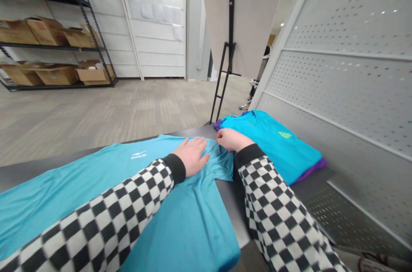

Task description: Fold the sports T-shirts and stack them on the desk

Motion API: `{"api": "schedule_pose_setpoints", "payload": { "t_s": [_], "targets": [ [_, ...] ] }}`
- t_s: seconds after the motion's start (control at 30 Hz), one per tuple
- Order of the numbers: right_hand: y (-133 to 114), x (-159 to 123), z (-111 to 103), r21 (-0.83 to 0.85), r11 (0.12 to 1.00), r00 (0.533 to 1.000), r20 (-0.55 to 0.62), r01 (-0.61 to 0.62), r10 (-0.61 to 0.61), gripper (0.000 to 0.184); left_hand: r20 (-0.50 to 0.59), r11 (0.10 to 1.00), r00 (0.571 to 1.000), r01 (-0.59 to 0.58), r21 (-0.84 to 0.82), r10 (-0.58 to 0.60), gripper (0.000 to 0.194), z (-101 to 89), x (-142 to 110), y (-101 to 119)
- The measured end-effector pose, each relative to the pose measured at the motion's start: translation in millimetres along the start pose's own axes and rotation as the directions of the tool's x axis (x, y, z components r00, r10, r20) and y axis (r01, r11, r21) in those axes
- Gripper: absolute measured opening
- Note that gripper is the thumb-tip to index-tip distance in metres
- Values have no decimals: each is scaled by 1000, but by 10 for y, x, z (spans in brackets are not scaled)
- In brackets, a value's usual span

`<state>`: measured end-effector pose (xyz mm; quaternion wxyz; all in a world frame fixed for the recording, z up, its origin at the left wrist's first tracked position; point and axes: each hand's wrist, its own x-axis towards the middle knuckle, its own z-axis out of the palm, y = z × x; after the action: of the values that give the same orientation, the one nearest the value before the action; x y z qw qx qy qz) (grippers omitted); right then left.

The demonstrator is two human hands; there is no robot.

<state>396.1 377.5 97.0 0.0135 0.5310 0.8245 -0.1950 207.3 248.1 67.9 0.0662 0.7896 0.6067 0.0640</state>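
A light blue T-shirt [186, 216] with a white "ERKE" logo lies spread over the dark table. My left hand [190, 156] rests flat on it near the shoulder, fingers stretched out. At the sleeve on the right side, my right hand [232, 139] is closed, with its fingers curled on the fabric's edge; the fingertips are partly hidden. The sleeve is creased below that hand. Just right of my right hand is a stack of folded shirts, topped by a bright blue shirt [273, 143] with a green print, over a purple one [310, 170].
The dark table [232, 207] shows between the T-shirt and the stack. A perforated white panel [347, 87] stands close on the right. Beyond the table are a black easel [225, 70] with a board and, far left, a shelf [54, 46] of cardboard boxes.
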Motion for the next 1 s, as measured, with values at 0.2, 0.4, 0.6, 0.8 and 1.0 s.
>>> {"api": "schedule_pose_setpoints", "payload": {
  "t_s": [0.2,0.4,0.6,0.8,1.0],
  "targets": [
    [6,-3,-41,-19,997,997,3,-78,78,31,-45,1000,999,12,-14,-13,86,360,134,-50],
    [-70,-26,-87,-26,992,990,-70,-125,123,34,-99,1000,995,11,8,-10,87,244,95,-7],
    [-122,60,41,-49,995,950,-298,83,-94,27,-64,988,986,-152,15,153,78,186,119,59],
    [-141,88,162,104,988,992,-53,-112,118,33,-76,997,995,-72,-11,71,88,270,110,28],
    [-106,124,117,74,994,967,-236,-80,95,34,-59,999,998,35,-21,-36,90,316,124,-66]
  ]
}}
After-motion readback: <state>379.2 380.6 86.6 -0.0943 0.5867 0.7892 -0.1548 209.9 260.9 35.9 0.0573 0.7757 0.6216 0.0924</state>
